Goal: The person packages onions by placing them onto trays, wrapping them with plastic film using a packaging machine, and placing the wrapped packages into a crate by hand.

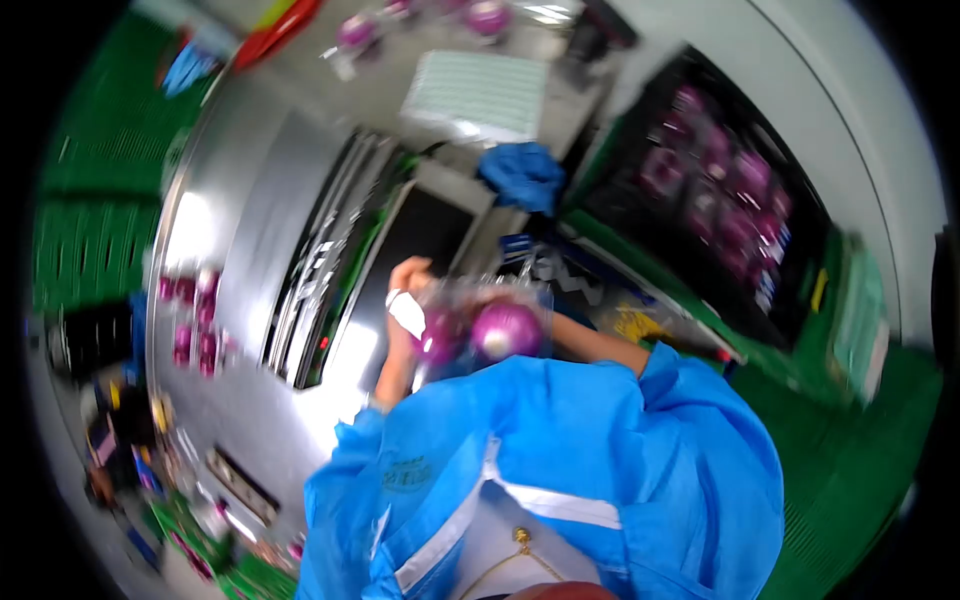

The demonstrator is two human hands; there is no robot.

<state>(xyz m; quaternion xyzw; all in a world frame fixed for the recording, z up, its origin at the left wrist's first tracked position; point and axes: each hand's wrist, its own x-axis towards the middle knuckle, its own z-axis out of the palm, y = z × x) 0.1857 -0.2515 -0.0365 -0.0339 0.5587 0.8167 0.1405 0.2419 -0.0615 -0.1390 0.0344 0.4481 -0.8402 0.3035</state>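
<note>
A clear plastic pack holding two purple onions (507, 332) is in front of the blue-clad chest, blurred by motion. My left hand (408, 280) is at the pack's left side, fingers bent near its upper edge, with a white label or paper (407, 314) beside it. From the right, my right forearm reaches behind the pack; my right hand (500, 297) is mostly hidden by the plastic and seems to support it. Just beyond the pack is a machine with a dark flat surface (426, 236).
A black crate (680, 255) of packed purple onions stands at the right. More packs (190, 290) lie on the metal table (230, 420) at the left. A blue cloth (522, 176) and a stack of pale trays (475, 95) are ahead. Green crates (95, 250) stand far left.
</note>
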